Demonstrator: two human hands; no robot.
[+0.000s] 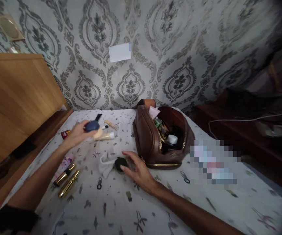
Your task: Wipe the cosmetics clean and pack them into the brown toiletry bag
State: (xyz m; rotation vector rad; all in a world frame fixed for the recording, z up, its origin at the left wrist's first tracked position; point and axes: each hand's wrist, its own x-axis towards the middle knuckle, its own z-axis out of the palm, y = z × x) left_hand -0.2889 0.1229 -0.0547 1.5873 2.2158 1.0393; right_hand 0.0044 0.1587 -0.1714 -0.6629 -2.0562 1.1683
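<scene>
My left hand (78, 133) holds a dark blue rounded item (91, 126) above the patterned white sheet, close to a cream tube with a white cap (107, 136). My right hand (138, 169) has its thumb and fingers around a dark green round item (121, 164) beside a crumpled white cloth (106, 164). Right of it stands a brown bag (146, 133), unzipped, with a white-capped bottle (172, 140) and other small things inside. Two gold tubes, one with black parts (64, 175) and one all gold (69, 183), lie at the left.
A small red bottle (65, 134) lies near the wooden cabinet (20, 98) on the left. Wooden clips (110, 124) and a black item (98, 117) are behind my left hand. Patterned wall at the back; a blurred-out object (214, 163) right of the bag.
</scene>
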